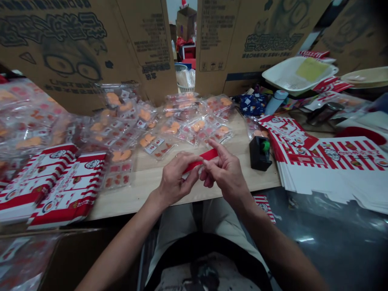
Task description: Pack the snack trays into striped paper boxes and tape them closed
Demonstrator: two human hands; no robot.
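Over the table, my left hand and right hand grasped one red piece, partly hidden behind them; one tape dispenser stood rightward; the packets overlapped beyond counting

Lateral access is offered by bare wood on the table, between the striped boxes at lower left and the left hand at centre. A narrower lane is provided between the right hand and the black tape dispenser. The gap between the hands is bridged by a red strip. Forward reach is obstructed by clear packets, then by cardboard panels, parted at upper centre. Passage at right is blocked by flat cartons.
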